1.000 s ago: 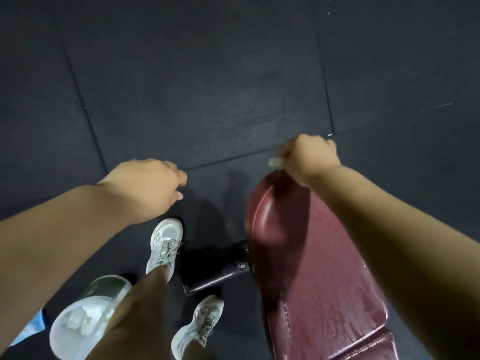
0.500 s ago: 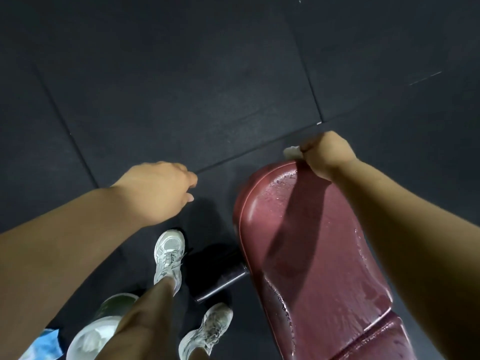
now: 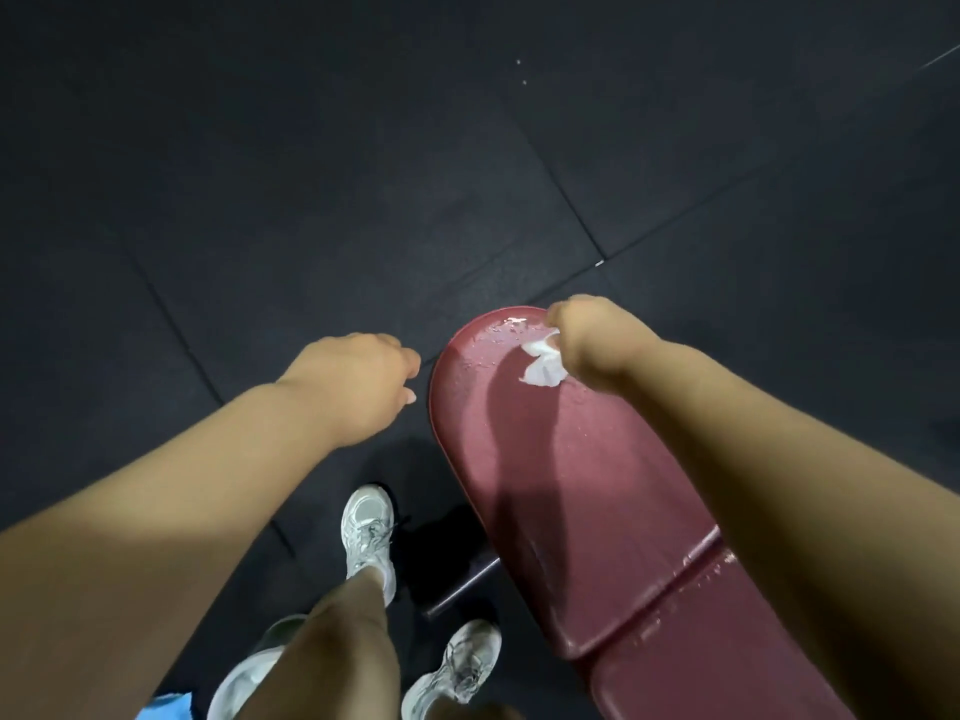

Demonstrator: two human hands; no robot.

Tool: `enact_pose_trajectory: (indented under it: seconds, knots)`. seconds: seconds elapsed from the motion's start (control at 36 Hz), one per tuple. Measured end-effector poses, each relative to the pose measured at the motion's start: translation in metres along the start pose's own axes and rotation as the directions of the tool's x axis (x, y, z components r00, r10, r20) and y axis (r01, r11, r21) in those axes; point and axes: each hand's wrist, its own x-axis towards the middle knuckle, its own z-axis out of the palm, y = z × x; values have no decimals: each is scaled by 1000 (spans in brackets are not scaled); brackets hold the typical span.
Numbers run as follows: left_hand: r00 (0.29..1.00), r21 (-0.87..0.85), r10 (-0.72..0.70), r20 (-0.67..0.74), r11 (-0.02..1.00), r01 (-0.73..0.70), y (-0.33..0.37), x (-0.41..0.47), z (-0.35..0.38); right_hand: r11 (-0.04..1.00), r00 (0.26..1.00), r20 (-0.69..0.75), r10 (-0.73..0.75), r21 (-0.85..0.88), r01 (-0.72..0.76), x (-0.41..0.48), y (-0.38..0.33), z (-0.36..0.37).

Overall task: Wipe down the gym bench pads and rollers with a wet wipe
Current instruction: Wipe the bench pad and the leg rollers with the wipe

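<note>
Now the right hand (image 3: pixel 592 340) has come back from the far rim of the pad (image 3: pixel 561 459) onto its top face, and the wipe (image 3: pixel 543 363), half a second ago only a scrap poking past the knuckles, shows as a crumpled white wad just left of that grip, pressed to the wet maroon surface. The fingers curl tight, their grip closed on the wipe. More of the pad shows than before; its long axis runs from the rounded far end under the right hand back toward the lower right, where a seam splits it from a second pad (image 3: pixel 727 667) cut off by the frame. The left hand (image 3: pixel 358 381) hangs loosely curled and empty over the floor (image 3: pixel 311 174), just left of the pad's end. A pale tub (image 3: pixel 244 678) is mostly hidden behind the knee, and the black roller below the pad is hard to make out.
</note>
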Motion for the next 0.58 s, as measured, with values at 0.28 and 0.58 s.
enact_pose_trajectory:
  seconds: [0.28,0.58]
  knots:
    - [996,37,21,-90,999,-17,110,-76,-20,996,989,-121,90,-6,-91,-130,85,43]
    - [971,169,237,-21,958,-230,250,-128,-5,896,888,-183,422,230,-379,-318,171,121]
